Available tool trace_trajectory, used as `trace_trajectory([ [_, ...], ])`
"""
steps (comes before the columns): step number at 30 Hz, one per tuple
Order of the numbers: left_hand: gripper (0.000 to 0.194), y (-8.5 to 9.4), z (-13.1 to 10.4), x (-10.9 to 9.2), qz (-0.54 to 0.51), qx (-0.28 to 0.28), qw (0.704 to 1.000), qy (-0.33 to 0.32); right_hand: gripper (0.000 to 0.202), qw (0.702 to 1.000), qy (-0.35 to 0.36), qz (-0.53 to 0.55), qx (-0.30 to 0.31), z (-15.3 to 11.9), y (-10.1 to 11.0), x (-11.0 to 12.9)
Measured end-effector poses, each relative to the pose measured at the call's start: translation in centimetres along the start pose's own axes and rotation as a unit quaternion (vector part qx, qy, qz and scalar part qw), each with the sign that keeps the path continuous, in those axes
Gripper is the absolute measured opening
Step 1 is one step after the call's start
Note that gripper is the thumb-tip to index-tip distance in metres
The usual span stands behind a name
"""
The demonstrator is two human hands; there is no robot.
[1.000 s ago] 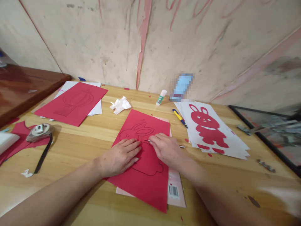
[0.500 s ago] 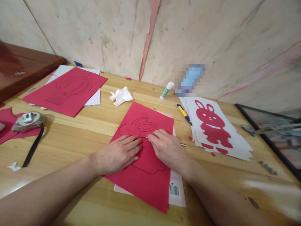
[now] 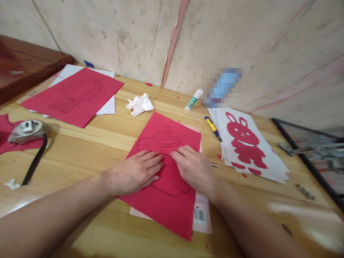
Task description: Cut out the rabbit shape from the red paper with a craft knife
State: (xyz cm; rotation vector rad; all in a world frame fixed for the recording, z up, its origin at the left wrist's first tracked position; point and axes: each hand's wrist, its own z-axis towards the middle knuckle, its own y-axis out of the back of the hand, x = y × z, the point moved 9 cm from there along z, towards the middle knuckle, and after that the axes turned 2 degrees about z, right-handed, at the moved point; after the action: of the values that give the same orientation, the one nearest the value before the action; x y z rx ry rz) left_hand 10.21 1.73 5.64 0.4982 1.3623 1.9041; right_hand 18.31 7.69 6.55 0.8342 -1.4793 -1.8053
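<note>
A red sheet of paper (image 3: 166, 211) with a rabbit outlined in dark lines lies in front of me. My left hand (image 3: 139, 170) rests flat on its left part, fingers stretched out. Over the right part, my right hand (image 3: 192, 166) is closed around a slim metal craft knife (image 3: 167, 154). Its thin tip touches the paper below the rabbit's ears, close to my left fingertips. What seems to be its silver rear end shows past the hand. Under the red sheet is a pale pink pad (image 3: 202, 222) with a barcode.
Left: a red sheet with a lantern drawing (image 3: 80, 111), a tape measure (image 3: 29, 130). Behind: crumpled tissue (image 3: 140, 104), a glue stick (image 3: 194, 99). Right: a yellow-blue pen (image 3: 213, 128), white sheets bearing a red paper rabbit (image 3: 248, 154), a black-edged frame (image 3: 309, 168) with metal pieces.
The view has shifted slightly, so things on the table sit a little differently in the picture. Both hands keep nearly the same place on the red sheet, the knife tip still on it.
</note>
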Motion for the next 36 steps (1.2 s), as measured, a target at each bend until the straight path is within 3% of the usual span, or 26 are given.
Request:
trace_trajectory([
  [20,0.035,0.19,-0.08,0.18,-0.007,-0.010,1.000,0.008,0.023,1.000,-0.004,-0.013,-0.010,0.09,0.68,0.04],
  [26,0.037,-0.23,-0.13,0.12,0.033,0.010,0.999,0.001,0.023,1.000,0.001,-0.012,-0.024,0.29,0.98,0.20],
  [36,0.035,0.04,0.02,-0.03,0.029,-0.001,1.000,-0.003,0.021,0.998,0.032,-0.001,-0.049,0.64,0.63,0.86],
])
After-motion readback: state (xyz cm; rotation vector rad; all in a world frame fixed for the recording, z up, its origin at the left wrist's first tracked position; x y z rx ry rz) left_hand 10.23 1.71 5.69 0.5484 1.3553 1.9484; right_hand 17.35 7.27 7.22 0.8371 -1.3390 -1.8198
